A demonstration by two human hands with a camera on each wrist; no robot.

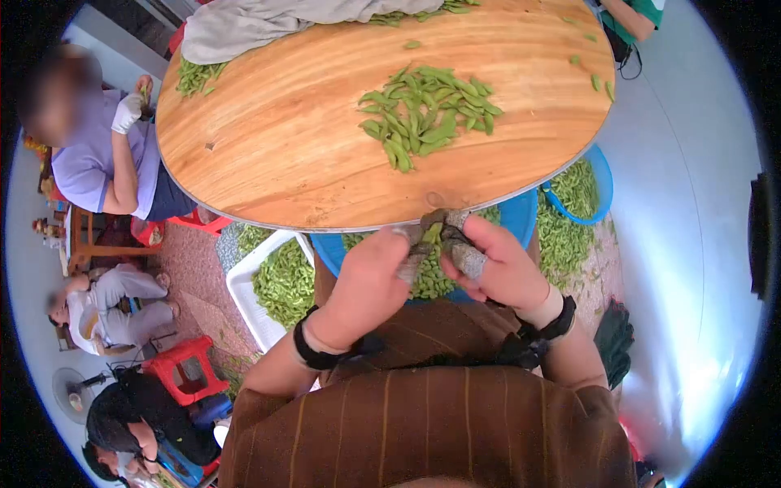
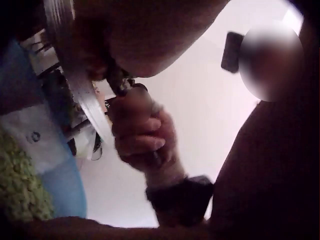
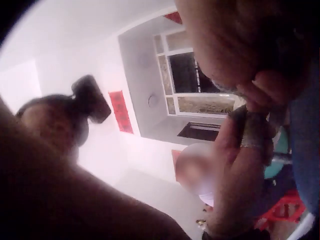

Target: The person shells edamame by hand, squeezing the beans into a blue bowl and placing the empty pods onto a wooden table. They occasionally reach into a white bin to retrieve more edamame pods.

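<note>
In the head view, my two hands meet just off the table's near edge. Between the fingertips is a green soybean pod. My left hand pinches it from one side and my right hand from the other. Worn grey-brown coverings wrap the thumbs and forefingers. Below the hands, a blue basin holds green beans. In the left wrist view, the right hand appears with curled fingers. The right wrist view shows the left hand dimly; the pod is hidden there.
A pile of pods lies on the round wooden table, with a grey cloth at its far edge. A white crate and a blue basket of green pods flank the basin. A person in lilac sits at left.
</note>
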